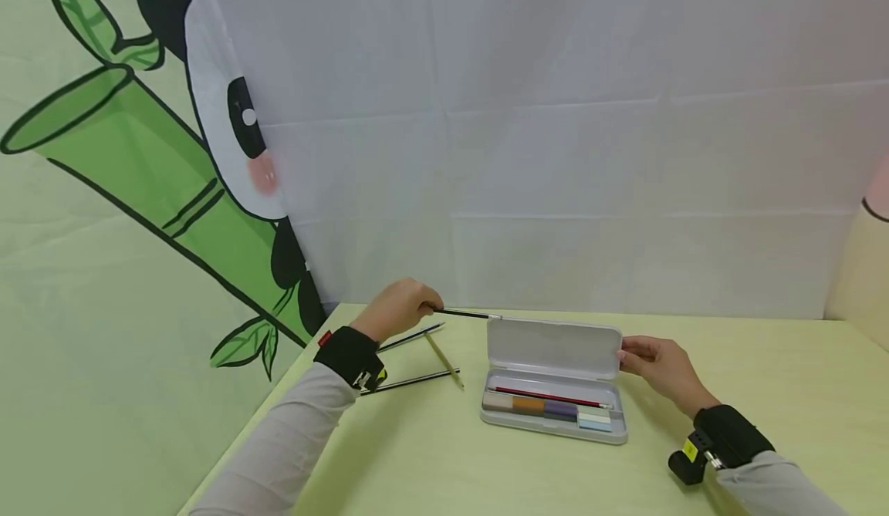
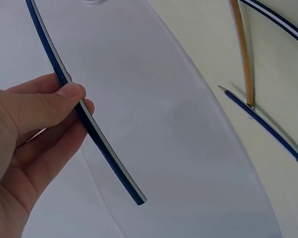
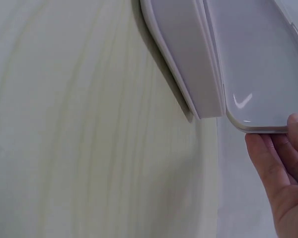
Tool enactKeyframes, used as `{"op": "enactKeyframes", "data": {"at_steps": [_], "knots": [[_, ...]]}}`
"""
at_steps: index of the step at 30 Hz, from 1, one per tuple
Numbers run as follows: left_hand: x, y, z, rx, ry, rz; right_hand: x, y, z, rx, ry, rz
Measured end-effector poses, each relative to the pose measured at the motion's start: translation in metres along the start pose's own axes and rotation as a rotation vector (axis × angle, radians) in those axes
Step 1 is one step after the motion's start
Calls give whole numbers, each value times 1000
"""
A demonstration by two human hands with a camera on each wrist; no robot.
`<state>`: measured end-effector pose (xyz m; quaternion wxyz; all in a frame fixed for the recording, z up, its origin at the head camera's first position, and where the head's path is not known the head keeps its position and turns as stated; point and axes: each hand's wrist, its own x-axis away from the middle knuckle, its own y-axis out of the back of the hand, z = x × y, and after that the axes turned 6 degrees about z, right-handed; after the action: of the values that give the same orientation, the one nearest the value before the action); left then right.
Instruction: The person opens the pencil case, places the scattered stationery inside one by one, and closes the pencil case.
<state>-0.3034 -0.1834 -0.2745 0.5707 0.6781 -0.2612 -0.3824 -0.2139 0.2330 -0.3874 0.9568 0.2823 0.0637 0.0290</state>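
Note:
In the head view my left hand (image 1: pixel 399 308) pinches a dark pencil (image 1: pixel 464 314) above the table, its far end near the lid's upper left corner. The left wrist view shows the pencil (image 2: pixel 111 153) striped blue and white, between thumb and fingers. My right hand (image 1: pixel 660 368) holds the right edge of the raised lid (image 1: pixel 556 348) of a pale pencil case (image 1: pixel 542 433); in the right wrist view the thumb lies over the lid's rim (image 3: pixel 260 130) with fingers behind it. Inside the case lie a red pencil (image 1: pixel 549 397) and a row of coloured blocks (image 1: pixel 528 406).
Left of the case, two dark striped pencils (image 1: pixel 413 381) and a yellow pencil (image 1: pixel 443 360) lie loose on the pale yellow table (image 1: pixel 556 481), some crossing. A white cloth (image 1: pixel 556 153) hangs behind the table, and a panda-and-bamboo printed cloth (image 1: pixel 104 308) hangs at the left.

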Motion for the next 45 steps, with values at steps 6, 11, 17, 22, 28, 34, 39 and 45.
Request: {"op": "enactKeyframes", "data": {"at_steps": [6,11,17,22,28,34,39,45], "knots": [[-21,0,-10,-2,-18,-1,-2,-1,-2,-1,10,-8],[-34,-2,-21,3,-29,4,-2,-1,-2,8,17,-15],[-49,-11,-32,35,-60,5,-2,1,-2,18,9,-22],[-58,-24,-42,42,-101,26,-1,1,-2,22,2,-23],[-69,-37,-57,53,-113,70,1,1,1,27,20,-21],[-75,-54,-71,61,-135,129,3,3,4,41,26,-27],[-75,-75,-80,19,-149,202,4,2,4,10,24,-30],[-74,-94,-89,-6,-150,247,4,1,7,27,-1,-29]]}}
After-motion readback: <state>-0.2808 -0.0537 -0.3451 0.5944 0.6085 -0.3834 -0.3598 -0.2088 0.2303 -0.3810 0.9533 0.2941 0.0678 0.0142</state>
